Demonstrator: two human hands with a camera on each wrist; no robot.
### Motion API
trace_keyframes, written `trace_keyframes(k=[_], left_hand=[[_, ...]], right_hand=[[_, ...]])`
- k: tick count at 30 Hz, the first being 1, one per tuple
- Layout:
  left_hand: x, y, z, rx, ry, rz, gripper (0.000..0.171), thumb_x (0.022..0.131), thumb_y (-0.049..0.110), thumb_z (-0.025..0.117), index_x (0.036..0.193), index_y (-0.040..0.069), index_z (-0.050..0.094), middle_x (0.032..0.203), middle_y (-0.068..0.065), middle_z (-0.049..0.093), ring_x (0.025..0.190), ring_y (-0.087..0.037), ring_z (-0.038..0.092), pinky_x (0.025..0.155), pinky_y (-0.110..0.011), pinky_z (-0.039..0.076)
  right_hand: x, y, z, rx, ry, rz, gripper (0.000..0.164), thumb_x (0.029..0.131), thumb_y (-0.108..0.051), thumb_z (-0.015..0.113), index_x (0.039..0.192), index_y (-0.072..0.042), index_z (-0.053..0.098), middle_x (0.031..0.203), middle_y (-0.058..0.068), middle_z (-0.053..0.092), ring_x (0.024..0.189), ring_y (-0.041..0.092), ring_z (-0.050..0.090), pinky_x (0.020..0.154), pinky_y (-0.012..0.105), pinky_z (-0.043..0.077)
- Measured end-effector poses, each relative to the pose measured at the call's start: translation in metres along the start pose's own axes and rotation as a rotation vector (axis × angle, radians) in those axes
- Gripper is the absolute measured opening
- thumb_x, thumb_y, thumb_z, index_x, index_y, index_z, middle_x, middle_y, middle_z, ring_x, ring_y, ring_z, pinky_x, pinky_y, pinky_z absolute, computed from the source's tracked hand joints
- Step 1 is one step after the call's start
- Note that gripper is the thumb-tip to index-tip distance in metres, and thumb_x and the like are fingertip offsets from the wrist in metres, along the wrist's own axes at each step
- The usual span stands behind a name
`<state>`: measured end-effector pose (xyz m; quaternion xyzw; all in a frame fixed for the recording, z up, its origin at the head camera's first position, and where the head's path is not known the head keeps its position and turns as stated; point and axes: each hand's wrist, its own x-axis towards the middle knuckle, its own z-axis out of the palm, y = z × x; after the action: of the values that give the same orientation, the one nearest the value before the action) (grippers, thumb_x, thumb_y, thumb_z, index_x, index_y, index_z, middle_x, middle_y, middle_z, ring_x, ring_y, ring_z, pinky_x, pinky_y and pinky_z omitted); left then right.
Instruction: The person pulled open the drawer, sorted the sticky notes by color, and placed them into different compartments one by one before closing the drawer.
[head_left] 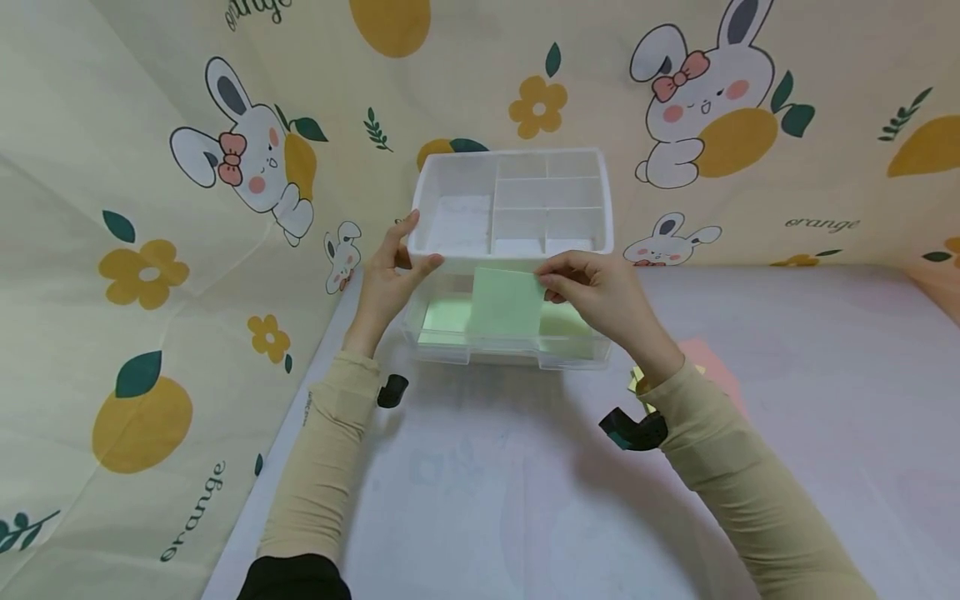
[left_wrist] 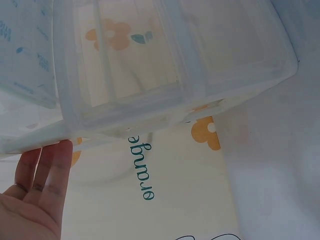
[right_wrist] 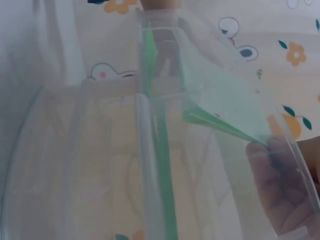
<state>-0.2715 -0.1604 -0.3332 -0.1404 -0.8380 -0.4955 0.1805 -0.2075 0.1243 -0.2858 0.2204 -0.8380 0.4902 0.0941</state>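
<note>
A pale green sheet [head_left: 506, 302] is standing upright over the front of the clear lower box [head_left: 435, 356], its bottom part showing behind the transparent front wall and its top edge reaching up to the raised tray. The right hand [head_left: 600, 292] is pinching it by its upper right corner between thumb and fingers. In the right wrist view, fingertips are showing blurrily through plastic, beside a green edge that is bending.

The placing is looking partly done: more green paper [head_left: 445, 317] is already lying inside the box, on both sides of the held sheet, while that sheet is not yet let go. (Whether it is going in or coming out, one moment is not settling.) If it is going in, letting go of it and lowering the tray are seemingly remaining.

Above, the white compartment tray [head_left: 456, 212] is tilting up toward the head camera, showing no paper in its divisions. The left hand [head_left: 390, 275] is gripping its left front corner, thumb across the front and fingers along the side.

Farther out, a pink sheet [head_left: 716, 367] and some yellow paper [head_left: 635, 382] are lying on the white table [head_left: 480, 492], partly hidden by the right forearm; these are sitting outside the box, so any sorting of them is looking undone. Behind everything, a rabbit-and-orange printed cloth [head_left: 480, 100] is hanging.
</note>
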Motion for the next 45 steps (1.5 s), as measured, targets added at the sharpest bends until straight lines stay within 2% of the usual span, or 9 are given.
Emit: trace_keyframes(k=[3, 9, 14, 18, 22, 26, 33, 38, 45], left_hand=[[-0.0005, -0.0005, -0.0001, -0.003, 0.001, 0.002, 0.070, 0.075, 0.057, 0.065, 0.138, 0.044, 0.037, 0.078, -0.006, 0.054, 0.073, -0.016, 0.049, 0.066, -0.027, 0.038], [-0.0007, -0.0016, 0.0000, 0.004, 0.003, 0.012, 0.071, 0.075, 0.058, 0.064, 0.139, 0.042, 0.037, 0.079, -0.008, 0.055, 0.073, -0.016, 0.049, 0.066, -0.027, 0.038], [0.0007, -0.0028, 0.0002, 0.010, 0.003, 0.020, 0.072, 0.074, 0.061, 0.062, 0.139, 0.042, 0.037, 0.079, -0.010, 0.055, 0.073, -0.018, 0.049, 0.066, -0.028, 0.038], [0.0011, -0.0025, 0.0002, 0.019, 0.001, 0.013, 0.073, 0.074, 0.063, 0.061, 0.139, 0.043, 0.036, 0.080, -0.011, 0.056, 0.074, -0.018, 0.050, 0.067, -0.028, 0.039], [0.0006, -0.0007, 0.0002, 0.008, 0.003, 0.011, 0.072, 0.074, 0.060, 0.063, 0.139, 0.042, 0.037, 0.081, -0.013, 0.058, 0.074, -0.018, 0.051, 0.068, -0.028, 0.039], [0.0004, 0.0002, 0.0002, 0.001, 0.002, 0.010, 0.071, 0.075, 0.058, 0.064, 0.138, 0.042, 0.037, 0.082, -0.014, 0.059, 0.074, -0.017, 0.052, 0.068, -0.028, 0.040], [0.0009, 0.0006, 0.0001, 0.009, -0.004, -0.005, 0.069, 0.077, 0.054, 0.066, 0.138, 0.044, 0.036, 0.082, -0.014, 0.060, 0.074, -0.017, 0.051, 0.068, -0.028, 0.039], [0.0012, 0.0005, 0.0002, 0.007, 0.001, -0.007, 0.069, 0.076, 0.055, 0.065, 0.138, 0.044, 0.037, 0.081, -0.013, 0.060, 0.074, -0.017, 0.052, 0.068, -0.028, 0.039], [0.0007, 0.0003, 0.0003, 0.006, 0.004, -0.006, 0.070, 0.075, 0.057, 0.065, 0.138, 0.044, 0.037, 0.080, -0.011, 0.058, 0.074, -0.017, 0.051, 0.067, -0.027, 0.039]], right_hand=[[0.0018, 0.0016, 0.0038, -0.029, -0.047, -0.012, 0.012, 0.089, -0.009, 0.062, 0.095, -0.001, 0.070, 0.085, 0.015, 0.070, 0.072, 0.020, 0.067, 0.067, 0.019, 0.053], [0.0042, 0.0031, 0.0062, -0.094, -0.125, -0.010, 0.011, 0.090, -0.006, 0.059, 0.094, -0.002, 0.069, 0.081, 0.012, 0.066, 0.072, 0.022, 0.062, 0.066, 0.026, 0.052], [0.0052, 0.0027, 0.0069, -0.187, -0.130, -0.034, 0.011, 0.090, -0.008, 0.061, 0.096, -0.004, 0.069, 0.079, 0.010, 0.067, 0.069, 0.019, 0.061, 0.061, 0.022, 0.047], [0.0058, 0.0026, 0.0084, -0.277, -0.130, -0.082, 0.012, 0.087, -0.006, 0.063, 0.099, -0.005, 0.068, 0.081, 0.009, 0.070, 0.070, 0.018, 0.063, 0.063, 0.028, 0.047], [0.0053, 0.0017, 0.0091, -0.316, -0.144, -0.081, 0.016, 0.086, -0.003, 0.062, 0.101, -0.004, 0.067, 0.087, 0.011, 0.071, 0.077, 0.020, 0.066, 0.067, 0.033, 0.050], [0.0048, 0.0003, 0.0088, -0.349, -0.159, -0.088, 0.023, 0.084, -0.002, 0.062, 0.106, -0.006, 0.067, 0.086, 0.011, 0.070, 0.074, 0.021, 0.065, 0.067, 0.034, 0.050], [0.0041, 0.0002, 0.0092, -0.360, -0.173, -0.058, 0.035, 0.085, -0.006, 0.064, 0.120, -0.007, 0.061, 0.078, 0.010, 0.070, 0.068, 0.018, 0.063, 0.064, 0.032, 0.048], [0.0029, -0.0007, 0.0093, -0.345, -0.168, -0.042, 0.032, 0.085, -0.009, 0.064, 0.117, -0.007, 0.061, 0.076, 0.009, 0.069, 0.066, 0.016, 0.061, 0.064, 0.030, 0.046], [0.0002, -0.0006, 0.0084, -0.299, -0.123, -0.041, 0.026, 0.088, -0.015, 0.063, 0.114, -0.010, 0.064, 0.081, 0.007, 0.070, 0.072, 0.017, 0.063, 0.068, 0.032, 0.048]])
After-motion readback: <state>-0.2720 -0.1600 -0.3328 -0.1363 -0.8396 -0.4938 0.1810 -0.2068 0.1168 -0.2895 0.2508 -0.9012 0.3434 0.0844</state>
